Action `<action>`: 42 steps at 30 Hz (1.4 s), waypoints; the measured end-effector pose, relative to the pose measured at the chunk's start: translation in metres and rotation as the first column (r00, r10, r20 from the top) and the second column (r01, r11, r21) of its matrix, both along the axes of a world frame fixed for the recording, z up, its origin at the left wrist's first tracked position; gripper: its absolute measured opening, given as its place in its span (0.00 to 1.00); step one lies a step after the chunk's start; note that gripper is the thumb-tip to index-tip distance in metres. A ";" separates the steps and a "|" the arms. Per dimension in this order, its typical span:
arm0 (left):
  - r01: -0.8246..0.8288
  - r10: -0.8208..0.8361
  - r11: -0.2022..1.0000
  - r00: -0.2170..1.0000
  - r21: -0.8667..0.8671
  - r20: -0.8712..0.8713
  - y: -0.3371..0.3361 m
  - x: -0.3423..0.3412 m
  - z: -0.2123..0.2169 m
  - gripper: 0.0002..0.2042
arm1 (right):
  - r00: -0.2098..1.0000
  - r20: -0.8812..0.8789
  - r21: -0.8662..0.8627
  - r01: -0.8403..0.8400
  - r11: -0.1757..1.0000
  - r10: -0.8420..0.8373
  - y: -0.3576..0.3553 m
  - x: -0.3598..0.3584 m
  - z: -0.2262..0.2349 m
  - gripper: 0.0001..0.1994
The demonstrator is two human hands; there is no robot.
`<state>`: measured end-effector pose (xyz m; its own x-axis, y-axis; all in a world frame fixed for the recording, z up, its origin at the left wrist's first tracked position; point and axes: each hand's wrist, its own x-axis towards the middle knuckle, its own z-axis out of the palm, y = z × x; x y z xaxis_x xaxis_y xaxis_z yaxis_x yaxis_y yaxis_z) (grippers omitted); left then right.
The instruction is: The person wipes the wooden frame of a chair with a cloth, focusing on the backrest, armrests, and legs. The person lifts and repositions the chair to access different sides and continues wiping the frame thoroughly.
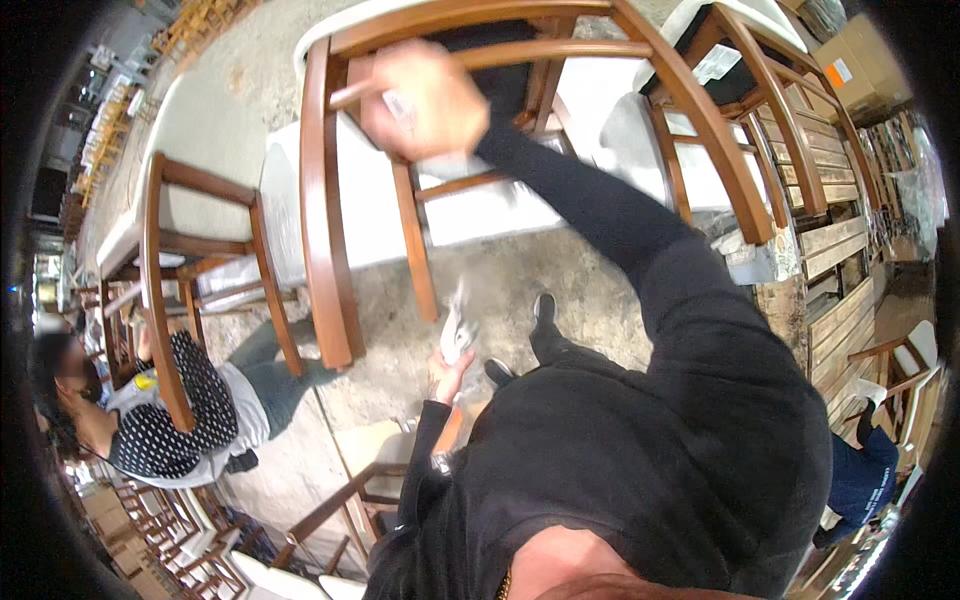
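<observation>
My right hand (425, 100) is raised at arm's length in a black sleeve. It is blurred and closed around a crossbar of a brown wooden chair (325, 230) with a white padded seat; a small pale thing shows at its knuckles. Lower down, close to my body, my left hand (447, 378) holds a crumpled grey-white cloth (459, 328) over the concrete floor. A watch sits on that wrist. My black sweater fills the lower right of the view.
A second wooden chair (155, 300) stands at the left, and another (740, 130) at the upper right. A person in a dotted top (175, 425) crouches at the left. Wooden pallets (825, 250) and a cardboard box (860, 65) lie to the right. More chairs are stacked below.
</observation>
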<state>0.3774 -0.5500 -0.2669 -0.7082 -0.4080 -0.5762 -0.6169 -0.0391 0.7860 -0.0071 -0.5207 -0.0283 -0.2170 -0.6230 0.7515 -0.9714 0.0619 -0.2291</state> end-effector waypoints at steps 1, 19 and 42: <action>-0.107 0.137 0.967 0.983 0.231 -0.119 0.001 -0.035 0.011 0.20 | 0.976 0.201 0.200 -0.120 0.973 0.079 0.013 0.025 -0.015 0.26; -0.096 -0.274 0.746 0.858 -0.659 -0.435 -0.072 -0.134 0.338 0.33 | 0.500 0.769 -0.288 0.827 0.483 -0.397 0.067 -0.158 -0.147 0.39; 0.233 -0.304 0.775 0.952 -0.587 -0.024 -0.118 -0.134 0.291 0.40 | 0.371 0.857 -0.232 0.897 0.376 -0.358 0.062 -0.130 -0.249 0.27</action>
